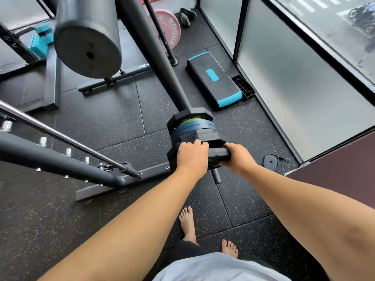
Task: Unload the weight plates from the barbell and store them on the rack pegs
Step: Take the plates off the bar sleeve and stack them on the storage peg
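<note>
At stack front, our left hand (191,154) and right hand (237,157) clamped on outermost plate (218,154), opposite edges. Likely heavy, stiff; we keep two-handed rim hold.

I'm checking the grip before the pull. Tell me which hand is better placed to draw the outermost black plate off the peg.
Probably the left hand: its grip wraps over the top edge of the outermost black plate, centered over the peg. The right hand only holds the plate's right corner, so it steadies.
</note>
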